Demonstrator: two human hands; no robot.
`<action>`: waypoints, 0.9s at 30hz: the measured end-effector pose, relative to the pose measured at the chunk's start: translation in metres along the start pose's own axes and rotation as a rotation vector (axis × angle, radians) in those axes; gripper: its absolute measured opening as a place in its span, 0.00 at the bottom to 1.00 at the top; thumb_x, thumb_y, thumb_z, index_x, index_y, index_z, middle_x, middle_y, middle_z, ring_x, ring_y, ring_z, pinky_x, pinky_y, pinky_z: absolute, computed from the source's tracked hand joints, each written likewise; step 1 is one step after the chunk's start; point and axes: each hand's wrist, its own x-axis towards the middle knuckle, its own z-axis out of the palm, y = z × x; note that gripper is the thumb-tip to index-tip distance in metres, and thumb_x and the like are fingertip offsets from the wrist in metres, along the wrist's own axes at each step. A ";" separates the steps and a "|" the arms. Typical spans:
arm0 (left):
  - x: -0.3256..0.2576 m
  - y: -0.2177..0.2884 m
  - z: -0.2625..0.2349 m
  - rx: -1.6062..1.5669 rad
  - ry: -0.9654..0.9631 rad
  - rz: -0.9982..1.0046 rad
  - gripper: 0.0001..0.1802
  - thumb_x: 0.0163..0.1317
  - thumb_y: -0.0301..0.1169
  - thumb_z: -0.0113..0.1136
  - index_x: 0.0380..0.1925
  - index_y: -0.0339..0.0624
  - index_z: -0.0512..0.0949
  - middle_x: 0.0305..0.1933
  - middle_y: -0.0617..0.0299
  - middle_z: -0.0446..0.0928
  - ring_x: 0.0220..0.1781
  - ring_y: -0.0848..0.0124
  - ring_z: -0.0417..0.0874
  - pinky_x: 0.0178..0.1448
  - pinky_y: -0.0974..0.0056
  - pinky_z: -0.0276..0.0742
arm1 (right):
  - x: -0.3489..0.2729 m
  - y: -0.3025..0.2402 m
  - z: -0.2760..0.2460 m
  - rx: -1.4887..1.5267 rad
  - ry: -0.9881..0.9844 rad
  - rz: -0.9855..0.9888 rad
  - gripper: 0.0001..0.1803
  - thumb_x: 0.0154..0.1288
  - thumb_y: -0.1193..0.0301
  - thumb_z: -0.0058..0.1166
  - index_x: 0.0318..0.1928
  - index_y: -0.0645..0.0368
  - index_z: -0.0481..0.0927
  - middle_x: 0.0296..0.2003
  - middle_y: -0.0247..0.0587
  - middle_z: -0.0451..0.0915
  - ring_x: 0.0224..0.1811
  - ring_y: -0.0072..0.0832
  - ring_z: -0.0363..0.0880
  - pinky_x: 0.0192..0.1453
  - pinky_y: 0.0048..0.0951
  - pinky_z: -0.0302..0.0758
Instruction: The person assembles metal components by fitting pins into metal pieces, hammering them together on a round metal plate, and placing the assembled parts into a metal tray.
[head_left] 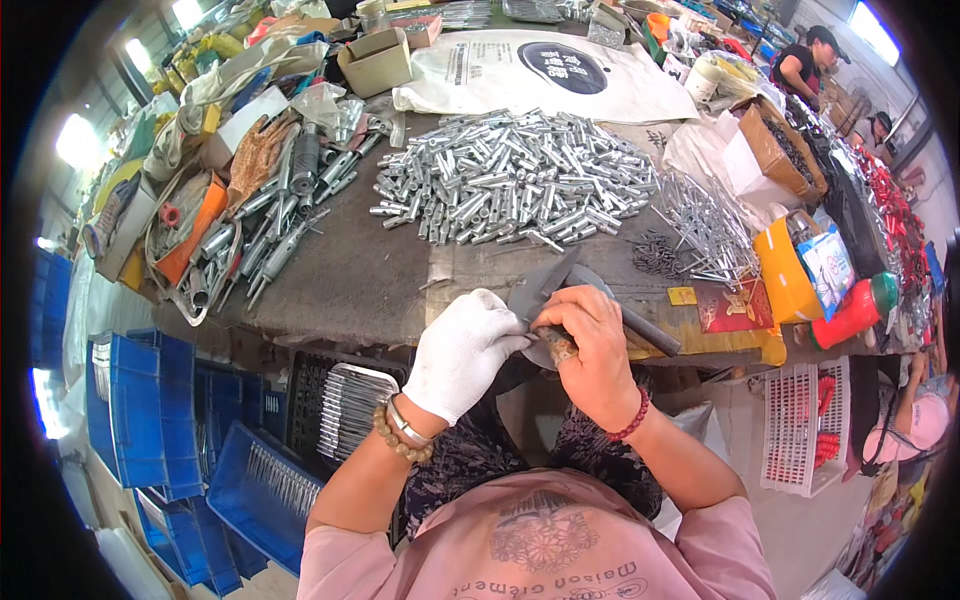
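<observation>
My left hand (462, 352), in a white glove, is pinched at the table's front edge. My bare right hand (592, 358), with a worn wrap on its thumb, is closed and meets the left fingertips. Whatever sits between the fingers is too small and covered to make out. Just behind the hands stands a dark metal piece with a pointed blade-like top (548, 283), and a dark round bar (650, 332) slants beside my right hand. Beyond lies a large heap of short silver metal tubes (510, 178).
Thin silver rods (708, 228) and small dark parts (655, 255) lie right of the heap. Larger metal tubes (285, 225) lie left. A yellow box (785, 268) and a red bottle (853, 315) stand at right. Blue bins (150, 410) and a white basket (790, 430) are below.
</observation>
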 end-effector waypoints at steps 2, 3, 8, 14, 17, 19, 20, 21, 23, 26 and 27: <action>0.000 0.000 0.000 0.002 0.007 0.011 0.07 0.56 0.28 0.75 0.33 0.40 0.85 0.39 0.56 0.80 0.47 0.54 0.82 0.53 0.55 0.78 | 0.000 0.000 0.000 0.001 0.000 0.011 0.17 0.51 0.86 0.54 0.41 0.56 0.83 0.46 0.41 0.79 0.53 0.44 0.79 0.61 0.43 0.69; 0.000 -0.001 0.000 0.004 0.013 0.023 0.07 0.56 0.28 0.74 0.33 0.40 0.85 0.39 0.56 0.80 0.47 0.54 0.82 0.53 0.55 0.78 | 0.000 0.000 0.000 -0.004 -0.005 0.008 0.17 0.51 0.86 0.54 0.41 0.56 0.83 0.46 0.41 0.79 0.53 0.44 0.79 0.61 0.43 0.69; 0.001 0.000 -0.001 0.009 0.010 0.028 0.07 0.57 0.28 0.74 0.34 0.41 0.86 0.39 0.56 0.80 0.47 0.54 0.82 0.53 0.55 0.78 | -0.001 0.002 -0.004 -0.035 -0.007 -0.011 0.17 0.51 0.86 0.54 0.42 0.57 0.82 0.47 0.42 0.79 0.54 0.45 0.78 0.60 0.44 0.70; 0.000 -0.002 0.000 0.016 -0.008 0.011 0.07 0.57 0.28 0.74 0.35 0.41 0.86 0.39 0.56 0.80 0.47 0.54 0.82 0.53 0.54 0.78 | 0.001 -0.001 -0.010 -0.083 -0.047 -0.038 0.16 0.53 0.85 0.57 0.43 0.58 0.81 0.46 0.43 0.78 0.53 0.46 0.78 0.60 0.46 0.71; 0.001 -0.001 0.000 0.034 -0.006 0.028 0.08 0.57 0.28 0.74 0.35 0.41 0.86 0.38 0.56 0.80 0.47 0.53 0.82 0.53 0.53 0.78 | 0.007 -0.002 -0.016 -0.114 -0.104 -0.066 0.15 0.54 0.84 0.58 0.43 0.59 0.81 0.46 0.42 0.77 0.53 0.45 0.78 0.59 0.44 0.72; 0.001 -0.002 0.001 0.040 -0.001 0.044 0.08 0.56 0.29 0.74 0.34 0.41 0.85 0.38 0.55 0.80 0.47 0.53 0.82 0.53 0.53 0.78 | 0.013 -0.005 -0.020 -0.197 -0.161 -0.145 0.12 0.55 0.82 0.57 0.42 0.60 0.80 0.44 0.42 0.76 0.51 0.44 0.77 0.57 0.42 0.73; 0.001 -0.003 0.002 0.040 0.008 0.047 0.08 0.55 0.28 0.75 0.34 0.41 0.85 0.37 0.55 0.80 0.47 0.52 0.82 0.53 0.53 0.78 | 0.018 -0.006 -0.022 -0.195 -0.161 -0.142 0.12 0.55 0.82 0.57 0.42 0.60 0.80 0.44 0.42 0.76 0.51 0.44 0.77 0.57 0.42 0.73; 0.001 -0.003 0.002 0.040 0.017 0.051 0.09 0.54 0.27 0.75 0.34 0.40 0.85 0.37 0.55 0.80 0.46 0.52 0.82 0.52 0.53 0.79 | 0.023 -0.009 -0.025 -0.257 -0.219 -0.216 0.09 0.57 0.80 0.57 0.40 0.60 0.79 0.43 0.41 0.75 0.49 0.42 0.77 0.55 0.40 0.74; 0.000 -0.006 0.004 0.055 0.023 0.038 0.08 0.55 0.29 0.75 0.33 0.42 0.85 0.37 0.55 0.80 0.45 0.52 0.82 0.52 0.53 0.79 | 0.032 -0.014 -0.029 -0.319 -0.277 -0.285 0.07 0.58 0.78 0.57 0.38 0.59 0.79 0.41 0.40 0.74 0.48 0.40 0.76 0.54 0.38 0.74; 0.000 -0.008 0.005 0.080 0.026 0.027 0.08 0.54 0.29 0.75 0.32 0.43 0.85 0.37 0.56 0.79 0.44 0.53 0.82 0.51 0.52 0.80 | 0.038 -0.019 -0.028 -0.421 -0.330 -0.367 0.03 0.60 0.73 0.57 0.36 0.57 0.79 0.39 0.37 0.72 0.45 0.34 0.76 0.51 0.35 0.75; 0.001 -0.008 0.006 0.088 0.022 0.031 0.08 0.53 0.29 0.75 0.32 0.43 0.85 0.36 0.55 0.79 0.44 0.53 0.82 0.50 0.52 0.81 | 0.038 -0.019 -0.027 -0.466 -0.326 -0.397 0.03 0.60 0.72 0.57 0.35 0.56 0.79 0.39 0.36 0.72 0.45 0.33 0.76 0.50 0.34 0.75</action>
